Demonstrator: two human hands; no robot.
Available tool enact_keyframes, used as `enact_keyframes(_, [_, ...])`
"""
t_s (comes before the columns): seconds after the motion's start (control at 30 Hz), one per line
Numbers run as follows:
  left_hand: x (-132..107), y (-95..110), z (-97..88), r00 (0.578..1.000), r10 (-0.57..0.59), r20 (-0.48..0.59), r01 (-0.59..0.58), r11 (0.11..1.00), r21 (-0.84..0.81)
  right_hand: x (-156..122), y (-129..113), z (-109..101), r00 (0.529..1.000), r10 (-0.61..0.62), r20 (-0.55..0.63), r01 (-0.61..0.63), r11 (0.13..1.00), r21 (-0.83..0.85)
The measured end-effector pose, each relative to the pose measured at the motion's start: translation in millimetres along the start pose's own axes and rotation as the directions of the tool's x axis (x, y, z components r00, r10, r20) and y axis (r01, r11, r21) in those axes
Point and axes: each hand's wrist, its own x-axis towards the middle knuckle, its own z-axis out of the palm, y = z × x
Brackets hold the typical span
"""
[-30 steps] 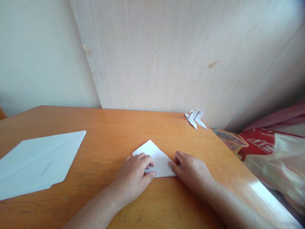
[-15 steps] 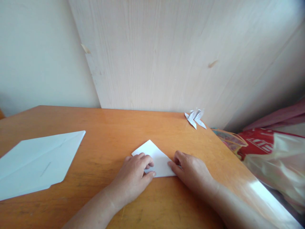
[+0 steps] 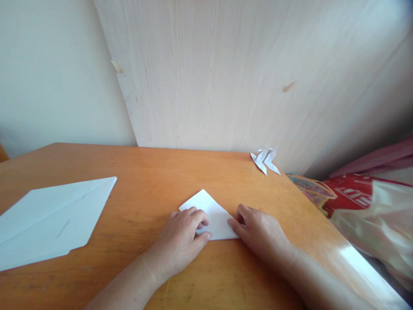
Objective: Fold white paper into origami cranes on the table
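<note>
A folded sheet of white paper [image 3: 214, 217] lies flat on the wooden table, one corner pointing away from me. My left hand [image 3: 187, 228] rests on its left part, fingers curled, with the thumb at the paper's near edge. At the right corner, my right hand [image 3: 256, 226] pinches the paper between thumb and bent fingers. Both hands cover parts of the sheet, so its left and right ends are partly hidden.
A larger stack of folded white paper [image 3: 64, 215] lies on the left of the table [image 3: 145, 172]. Small folded paper figures [image 3: 265, 160] stand at the far right corner. Beyond the right edge are red and pale plastic bags [image 3: 358, 198]. A wooden panel [image 3: 206, 77] rises behind.
Almost nothing differs; both hands stay in place on the folded paper, and the whole view has shifted very slightly.
</note>
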Motion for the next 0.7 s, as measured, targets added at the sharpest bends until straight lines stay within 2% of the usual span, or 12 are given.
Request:
enact_keyframes(0.4, [0.9, -3.1, -0.1, 0.999, 0.032, -0.005, -0.032, 0.999, 0.014, 1.4, 4.3, 1.9, 1.000, -0.010, -0.002, 0.010, 1.000, 0.029])
enact_keyframes(0.7, [3.7, 0.9, -8.3, 0.997, 0.074, 0.031, -0.074, 0.997, 0.011, 5.3, 8.7, -4.6, 0.999, 0.030, 0.035, -0.035, 0.983, 0.179])
